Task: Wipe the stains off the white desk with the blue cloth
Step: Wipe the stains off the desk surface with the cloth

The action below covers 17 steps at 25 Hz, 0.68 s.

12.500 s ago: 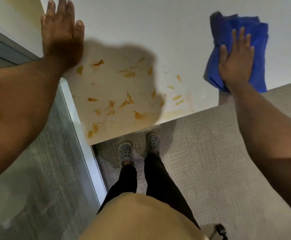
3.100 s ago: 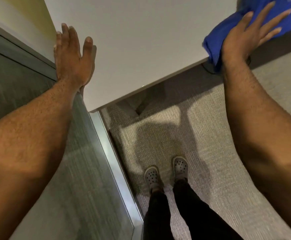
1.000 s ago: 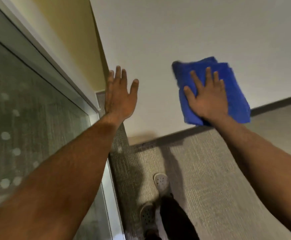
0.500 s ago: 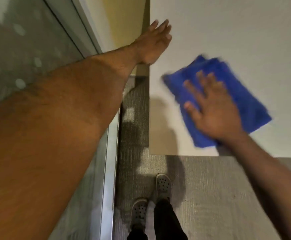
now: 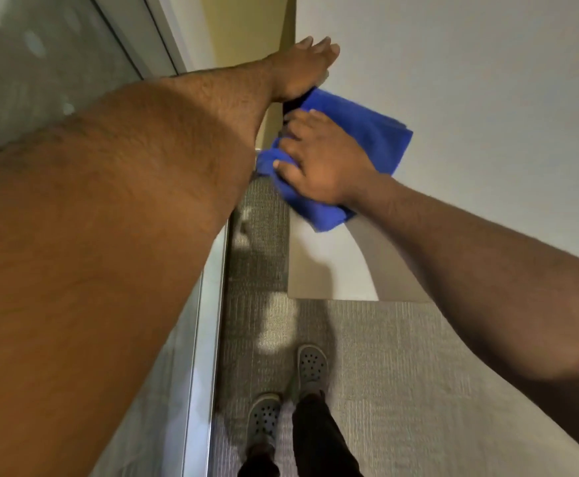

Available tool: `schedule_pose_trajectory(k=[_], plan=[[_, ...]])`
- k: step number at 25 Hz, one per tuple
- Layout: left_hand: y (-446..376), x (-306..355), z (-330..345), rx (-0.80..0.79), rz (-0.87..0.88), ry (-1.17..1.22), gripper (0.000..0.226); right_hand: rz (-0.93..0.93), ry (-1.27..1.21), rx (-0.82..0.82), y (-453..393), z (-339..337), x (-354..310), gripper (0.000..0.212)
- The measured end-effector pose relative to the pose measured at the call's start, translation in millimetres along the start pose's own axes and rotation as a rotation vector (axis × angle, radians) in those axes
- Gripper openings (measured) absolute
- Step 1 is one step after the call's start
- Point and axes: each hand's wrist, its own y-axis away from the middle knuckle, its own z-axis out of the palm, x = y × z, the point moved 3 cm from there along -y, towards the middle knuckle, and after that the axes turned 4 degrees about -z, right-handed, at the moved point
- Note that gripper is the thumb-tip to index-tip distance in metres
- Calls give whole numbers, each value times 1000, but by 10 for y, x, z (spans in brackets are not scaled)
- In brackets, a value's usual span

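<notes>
The white desk (image 5: 470, 70) fills the upper right, and no stains show on the part in view. A folded blue cloth (image 5: 367, 132) lies at the desk's left edge, partly hanging over it. My right hand (image 5: 319, 163) presses on the cloth, with its fingers curled over the bunched left end. My left hand (image 5: 301, 67) rests flat on the desk's left edge just beyond the cloth, fingers apart and holding nothing. My left forearm hides much of the left side of the view.
A glass partition (image 5: 40, 63) with a metal frame (image 5: 208, 339) runs along the left. A narrow strip of grey carpet (image 5: 401, 373) separates it from the desk. My feet in grey perforated shoes (image 5: 310, 366) stand near the desk's front corner.
My right hand has slid the blue cloth left to the desk's edge, and its end now bunches over the side. My left hand stays on the left edge.
</notes>
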Motion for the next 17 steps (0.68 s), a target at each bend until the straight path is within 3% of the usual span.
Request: schedule_pose_trajectory(k=[5,9,11,14,17], plan=[[-76,22,-21,26,-17,-100,47,-196,-177,16,921,47,-947,28],[-149,-2,63,60,104,-220,48,-266,-238,-85,1432,123,-888,35],[-154,-38,94,94,78,-129,46,-127,-295,-52,1616,104,-536,43],[-166,-72,124,128,33,-12,48,257,-205,25,2040,82,150,51],[-213,24,234,120,9,-78,60,625,-108,18,2313,94,622,61]])
